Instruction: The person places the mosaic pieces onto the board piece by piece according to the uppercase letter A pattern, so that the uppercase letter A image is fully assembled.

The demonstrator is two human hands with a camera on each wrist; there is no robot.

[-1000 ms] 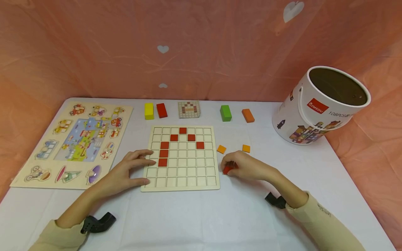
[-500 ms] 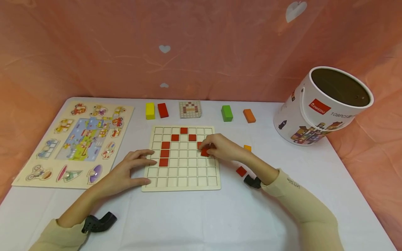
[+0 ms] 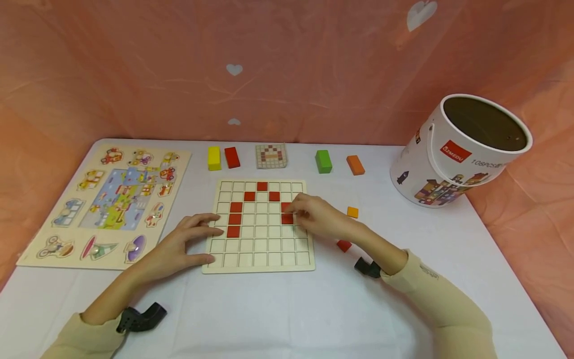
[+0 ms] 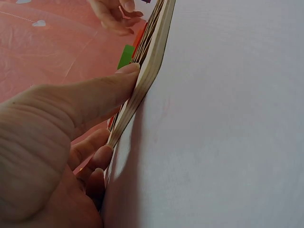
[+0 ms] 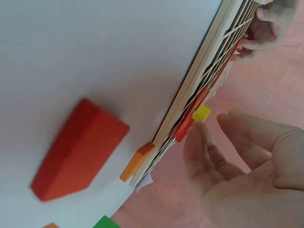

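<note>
Eight red tiles in the board, two others visibly left out.
Left hand, fingers spread, touches its left edge; right hand, fingers parted, at the rightmost tiles; loose red tile and orange tile toward the table's right edge.

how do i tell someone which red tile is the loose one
Find the cream grid board on the white table, then look off its right edge, by the right hand's wrist. A small red tile lies there, partly hidden in the head view. The other red tiles sit on the board; the loose tile beyond the arm is orange.
</note>
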